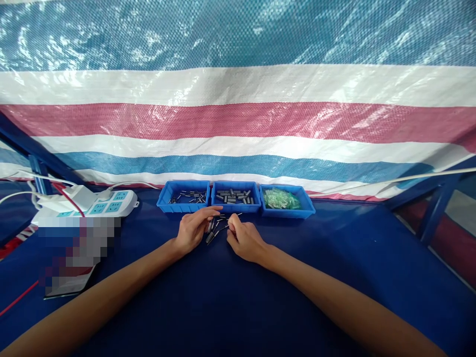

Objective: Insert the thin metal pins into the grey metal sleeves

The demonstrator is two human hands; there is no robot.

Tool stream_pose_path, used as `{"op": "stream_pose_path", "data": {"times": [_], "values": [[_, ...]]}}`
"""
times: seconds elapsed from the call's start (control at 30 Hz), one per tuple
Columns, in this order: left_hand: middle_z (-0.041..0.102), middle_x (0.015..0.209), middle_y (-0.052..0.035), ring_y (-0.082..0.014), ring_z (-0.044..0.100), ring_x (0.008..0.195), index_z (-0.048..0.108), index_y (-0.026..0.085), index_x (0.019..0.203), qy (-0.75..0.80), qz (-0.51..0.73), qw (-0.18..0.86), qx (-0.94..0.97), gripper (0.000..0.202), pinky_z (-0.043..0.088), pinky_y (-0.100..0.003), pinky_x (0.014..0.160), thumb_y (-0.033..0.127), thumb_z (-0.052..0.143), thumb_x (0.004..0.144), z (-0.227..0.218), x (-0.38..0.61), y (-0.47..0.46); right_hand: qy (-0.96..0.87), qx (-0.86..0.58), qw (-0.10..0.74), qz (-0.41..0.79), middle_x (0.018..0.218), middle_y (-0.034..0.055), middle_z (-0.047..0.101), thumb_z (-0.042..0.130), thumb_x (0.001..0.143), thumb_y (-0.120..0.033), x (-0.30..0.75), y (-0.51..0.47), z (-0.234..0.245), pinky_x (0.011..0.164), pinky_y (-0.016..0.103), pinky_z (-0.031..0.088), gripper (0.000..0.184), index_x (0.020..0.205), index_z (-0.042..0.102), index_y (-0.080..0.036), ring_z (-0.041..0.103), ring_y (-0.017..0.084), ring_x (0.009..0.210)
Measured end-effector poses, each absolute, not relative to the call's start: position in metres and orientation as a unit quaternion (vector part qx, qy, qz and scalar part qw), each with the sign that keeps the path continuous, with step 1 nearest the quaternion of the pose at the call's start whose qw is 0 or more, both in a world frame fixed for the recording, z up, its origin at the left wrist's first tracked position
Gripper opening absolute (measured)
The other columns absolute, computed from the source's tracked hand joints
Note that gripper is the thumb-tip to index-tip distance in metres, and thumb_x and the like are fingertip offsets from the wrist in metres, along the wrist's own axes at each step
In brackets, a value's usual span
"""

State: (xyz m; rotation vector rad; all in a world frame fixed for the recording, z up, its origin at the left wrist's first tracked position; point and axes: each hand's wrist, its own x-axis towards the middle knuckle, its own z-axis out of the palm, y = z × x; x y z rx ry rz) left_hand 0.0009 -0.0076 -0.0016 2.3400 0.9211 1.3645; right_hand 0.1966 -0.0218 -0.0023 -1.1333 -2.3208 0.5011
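A loose group of small dark metal pins lies on the blue table top, between my two hands. My left hand is at the left of this group, its fingers stretched to the right over the pins; the undersides of its fingers are hidden. On the other side, my right hand is closed, thumb and fingers pressed together. A thin pin end shows beside its fingertips, but what the fingers hold is too small to make out. Just behind the hands stands a blue bin with short grey metal cylinders.
The left blue bin has thin metal pins; the right blue bin has clear green pieces. A white power strip with plugs and cables sits at left, near a dark flat device. Striped sheeting hangs behind.
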Motion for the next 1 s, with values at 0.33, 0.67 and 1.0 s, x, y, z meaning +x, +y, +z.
{"op": "stream_pose_path", "data": {"times": [0.33, 0.67, 1.0], "values": [[0.062, 0.073, -0.0024, -0.0091, 0.058, 0.065, 0.058, 0.014, 0.081, 0.295, 0.442, 0.086, 0.843, 0.019, 0.044, -0.019, 0.06, 0.02, 0.045, 0.093, 0.0002, 0.0013, -0.0058, -0.854, -0.42, 0.254, 0.175, 0.057, -0.0065, 0.035, 0.038, 0.083, -0.016, 0.1959, -0.0216, -0.0033, 0.05, 0.023, 0.02, 0.007, 0.083, 0.034, -0.021, 0.034, 0.012, 0.045], [0.039, 0.048, 0.0034, -0.0069, 0.035, 0.043, 0.042, 0.015, 0.054, 0.285, 0.409, 0.033, 0.866, 0.04, 0.028, -0.023, 0.048, 0.023, 0.042, 0.093, 0.0003, 0.0003, -0.006, -0.85, -0.422, 0.254, 0.187, 0.057, -0.0061, 0.04, 0.04, 0.087, -0.02, 0.1959, -0.0233, 0.0015, 0.05, 0.022, 0.023, 0.006, 0.084, 0.036, -0.021, 0.04, 0.012, 0.045], [0.048, 0.052, 0.0014, -0.0076, 0.042, 0.046, 0.049, 0.015, 0.06, 0.281, 0.393, 0.039, 0.875, 0.039, 0.031, -0.022, 0.05, 0.029, 0.039, 0.095, 0.0005, 0.0006, -0.0048, -0.865, -0.413, 0.224, 0.176, 0.063, -0.0031, 0.054, 0.044, 0.091, -0.029, 0.1952, -0.0236, 0.0024, 0.052, 0.021, 0.027, 0.01, 0.093, 0.041, -0.019, 0.052, 0.013, 0.051]]}}
